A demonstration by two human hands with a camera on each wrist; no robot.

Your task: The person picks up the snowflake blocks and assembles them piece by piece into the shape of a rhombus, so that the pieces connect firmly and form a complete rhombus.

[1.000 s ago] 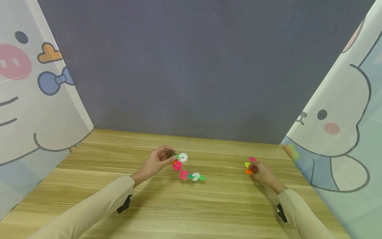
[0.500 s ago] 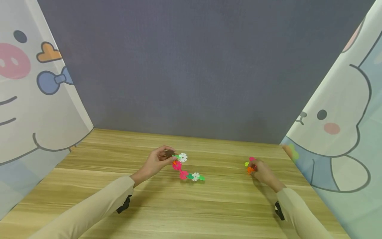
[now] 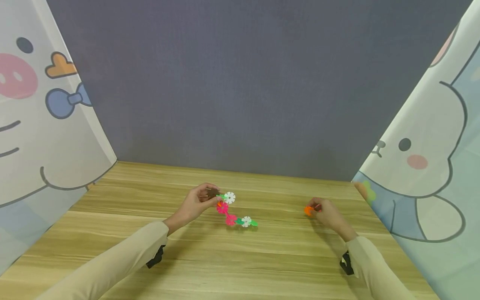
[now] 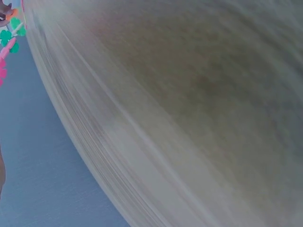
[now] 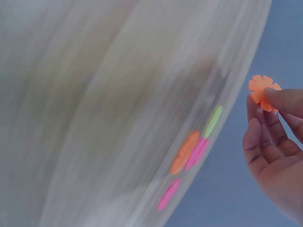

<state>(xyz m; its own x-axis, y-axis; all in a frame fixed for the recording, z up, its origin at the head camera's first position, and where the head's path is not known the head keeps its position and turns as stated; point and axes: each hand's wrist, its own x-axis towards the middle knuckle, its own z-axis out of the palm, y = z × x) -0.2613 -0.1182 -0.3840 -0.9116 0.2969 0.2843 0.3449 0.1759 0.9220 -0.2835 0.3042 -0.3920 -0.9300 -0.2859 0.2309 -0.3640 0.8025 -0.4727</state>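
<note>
On the left, my left hand (image 3: 196,203) pinches one end of a chain of interlocked plastic snowflake discs (image 3: 231,220). The chain has pink, white, green and orange pieces and hangs down to the right, with a white disc (image 3: 230,197) near my fingertips. Only part of it, including a pink disc (image 4: 2,70), shows at the left wrist view's edge. My right hand (image 3: 325,213) pinches an orange snowflake disc (image 5: 263,91) between thumb and fingers, above the table. Loose discs lie below it: another orange one (image 5: 185,152), a yellow-green one (image 5: 213,121) and pink ones (image 5: 169,194).
A wood-grain table (image 3: 240,262) spreads under both hands. Behind it stands a dark grey panel (image 3: 240,91). Cartoon-printed panels border the left (image 3: 75,146) and right (image 3: 431,183) sides.
The right hand has taken hold of an orange disc, and that disc has moved slightly left. The loose discs beside it have become hidden in the head view. The left hand stays almost still.
</note>
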